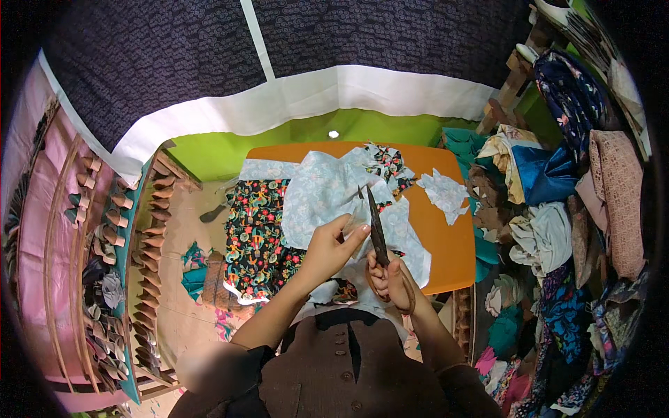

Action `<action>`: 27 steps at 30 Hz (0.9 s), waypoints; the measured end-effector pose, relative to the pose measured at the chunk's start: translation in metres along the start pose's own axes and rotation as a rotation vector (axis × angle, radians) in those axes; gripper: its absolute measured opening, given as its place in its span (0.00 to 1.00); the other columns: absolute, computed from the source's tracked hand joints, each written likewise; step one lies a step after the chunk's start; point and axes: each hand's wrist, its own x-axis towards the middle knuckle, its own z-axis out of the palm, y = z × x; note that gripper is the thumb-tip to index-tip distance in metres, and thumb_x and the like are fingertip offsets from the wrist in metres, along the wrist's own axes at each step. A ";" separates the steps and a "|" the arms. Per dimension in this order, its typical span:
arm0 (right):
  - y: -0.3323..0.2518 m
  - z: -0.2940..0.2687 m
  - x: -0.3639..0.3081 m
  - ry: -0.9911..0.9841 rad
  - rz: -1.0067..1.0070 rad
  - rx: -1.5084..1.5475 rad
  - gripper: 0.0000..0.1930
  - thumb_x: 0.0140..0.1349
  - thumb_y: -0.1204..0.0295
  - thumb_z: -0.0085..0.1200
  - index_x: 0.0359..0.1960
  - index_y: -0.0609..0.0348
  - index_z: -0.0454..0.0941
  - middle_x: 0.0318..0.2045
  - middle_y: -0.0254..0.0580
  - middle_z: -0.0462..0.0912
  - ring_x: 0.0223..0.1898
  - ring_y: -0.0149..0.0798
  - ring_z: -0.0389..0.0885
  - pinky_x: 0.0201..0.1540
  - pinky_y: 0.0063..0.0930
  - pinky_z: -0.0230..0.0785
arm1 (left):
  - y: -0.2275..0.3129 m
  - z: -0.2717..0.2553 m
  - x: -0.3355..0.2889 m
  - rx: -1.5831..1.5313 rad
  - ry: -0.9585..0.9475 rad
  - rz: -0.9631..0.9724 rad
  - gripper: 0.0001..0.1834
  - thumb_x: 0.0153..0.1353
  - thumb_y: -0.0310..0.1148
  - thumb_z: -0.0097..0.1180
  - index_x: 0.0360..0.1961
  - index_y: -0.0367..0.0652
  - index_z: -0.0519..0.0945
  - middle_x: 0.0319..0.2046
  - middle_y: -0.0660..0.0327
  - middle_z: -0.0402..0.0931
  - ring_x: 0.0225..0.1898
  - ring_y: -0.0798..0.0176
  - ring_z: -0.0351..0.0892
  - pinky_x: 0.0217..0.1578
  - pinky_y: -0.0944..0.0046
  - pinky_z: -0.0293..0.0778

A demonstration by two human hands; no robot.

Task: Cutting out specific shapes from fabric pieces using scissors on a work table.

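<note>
Free room at near right of orange table (449,261), cloth (313,191) leftward.

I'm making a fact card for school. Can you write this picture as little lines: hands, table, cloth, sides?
Right hand: holds long, dark metal scissors, slightly open
Left hand: beside the scissors; grip unclear
Surface: orange table with rounded corners
Cloth: black, colourful-print fabric and large pale whitish fabric
Scrap: jagged, pale fabric scrap, near the table's right edge
Left side: rows of tan, pointed shoe-like shapes
Right side: heap of mixed-colour fabrics

My fingers (357,238) look sharp in soft, even light; edges bow into a black rim, a patch (214,370) at seven o'clock blurred.
</note>
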 end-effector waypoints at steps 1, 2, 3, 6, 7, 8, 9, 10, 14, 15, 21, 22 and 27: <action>0.000 0.002 0.001 0.002 -0.002 0.000 0.29 0.52 0.39 0.35 0.32 0.57 0.61 0.20 0.26 0.58 0.18 0.20 0.56 0.19 0.12 0.50 | 0.001 0.001 0.000 0.000 -0.002 0.001 0.15 0.53 0.39 0.53 0.24 0.36 0.73 0.11 0.63 0.65 0.15 0.76 0.57 0.15 0.71 0.55; 0.000 0.005 0.002 0.059 -0.034 -0.121 0.32 0.49 0.36 0.34 0.32 0.57 0.60 0.19 0.25 0.56 0.17 0.19 0.53 0.17 0.11 0.46 | 0.004 0.001 0.000 0.001 0.045 0.011 0.15 0.53 0.39 0.53 0.24 0.36 0.72 0.11 0.64 0.64 0.15 0.76 0.56 0.15 0.71 0.55; -0.001 0.008 0.003 0.115 -0.066 -0.243 0.35 0.45 0.32 0.34 0.33 0.57 0.59 0.19 0.25 0.54 0.15 0.18 0.50 0.15 0.11 0.43 | 0.006 0.001 0.000 0.001 0.094 0.021 0.15 0.53 0.39 0.53 0.24 0.36 0.72 0.11 0.65 0.63 0.15 0.77 0.55 0.15 0.71 0.54; -0.009 0.010 0.004 0.150 -0.097 -0.405 0.35 0.46 0.33 0.35 0.34 0.58 0.60 0.19 0.24 0.55 0.17 0.18 0.51 0.16 0.11 0.44 | 0.011 -0.001 0.004 0.066 0.181 0.085 0.16 0.52 0.39 0.54 0.22 0.36 0.70 0.10 0.66 0.61 0.15 0.77 0.53 0.14 0.71 0.53; -0.006 0.008 0.003 0.147 -0.097 -0.406 0.35 0.46 0.33 0.35 0.34 0.58 0.60 0.19 0.24 0.55 0.17 0.18 0.51 0.16 0.11 0.44 | 0.008 0.000 0.006 0.076 0.217 0.056 0.16 0.52 0.39 0.54 0.19 0.36 0.69 0.09 0.66 0.59 0.14 0.77 0.52 0.14 0.71 0.52; 0.001 0.005 0.002 0.146 -0.149 -0.464 0.31 0.52 0.40 0.35 0.33 0.61 0.62 0.22 0.31 0.59 0.22 0.25 0.57 0.24 0.17 0.52 | 0.007 0.000 0.005 0.077 0.220 0.057 0.16 0.52 0.39 0.54 0.19 0.36 0.69 0.09 0.66 0.59 0.14 0.77 0.52 0.14 0.71 0.52; 0.004 0.003 0.002 0.145 -0.200 -0.522 0.27 0.57 0.46 0.35 0.31 0.63 0.64 0.25 0.38 0.64 0.28 0.32 0.64 0.32 0.23 0.59 | 0.008 -0.001 0.004 0.110 0.200 0.034 0.16 0.53 0.38 0.54 0.18 0.36 0.68 0.08 0.66 0.59 0.14 0.77 0.53 0.13 0.71 0.52; 0.003 0.003 0.002 0.147 -0.200 -0.523 0.27 0.57 0.46 0.35 0.31 0.63 0.64 0.25 0.38 0.64 0.28 0.32 0.64 0.32 0.23 0.59 | 0.011 -0.002 0.004 0.141 0.175 0.010 0.17 0.53 0.38 0.54 0.17 0.36 0.68 0.08 0.66 0.59 0.14 0.77 0.53 0.13 0.71 0.53; -0.002 0.005 0.003 0.093 -0.115 -0.311 0.37 0.43 0.32 0.37 0.35 0.59 0.60 0.19 0.24 0.54 0.18 0.18 0.51 0.17 0.10 0.44 | 0.023 -0.006 0.002 0.132 0.090 -0.023 0.17 0.53 0.37 0.53 0.16 0.36 0.68 0.06 0.65 0.59 0.13 0.78 0.55 0.13 0.71 0.53; -0.003 0.005 0.003 0.066 -0.109 -0.269 0.37 0.43 0.32 0.38 0.35 0.59 0.60 0.19 0.23 0.54 0.17 0.17 0.51 0.17 0.10 0.44 | 0.025 -0.008 0.002 0.133 0.081 -0.046 0.16 0.53 0.37 0.53 0.16 0.36 0.69 0.06 0.65 0.60 0.13 0.78 0.55 0.13 0.71 0.53; -0.009 0.004 0.000 0.007 0.030 -0.177 0.38 0.40 0.31 0.38 0.34 0.58 0.60 0.19 0.22 0.53 0.17 0.17 0.49 0.17 0.09 0.41 | 0.020 -0.012 0.001 0.087 0.065 -0.053 0.15 0.53 0.37 0.53 0.18 0.35 0.71 0.08 0.65 0.64 0.13 0.78 0.57 0.13 0.72 0.54; -0.010 0.005 -0.001 0.013 0.030 -0.176 0.38 0.40 0.31 0.38 0.34 0.58 0.60 0.19 0.22 0.53 0.17 0.17 0.49 0.17 0.09 0.41 | 0.021 -0.013 0.002 0.083 0.042 -0.055 0.15 0.53 0.36 0.53 0.18 0.36 0.71 0.09 0.65 0.65 0.13 0.78 0.58 0.14 0.72 0.54; -0.014 0.004 0.002 0.020 -0.049 -0.231 0.38 0.39 0.31 0.39 0.33 0.57 0.60 0.18 0.22 0.53 0.16 0.17 0.49 0.16 0.09 0.40 | 0.025 -0.018 0.002 -0.026 -0.074 -0.161 0.15 0.53 0.37 0.54 0.18 0.36 0.72 0.10 0.68 0.65 0.14 0.78 0.59 0.15 0.73 0.55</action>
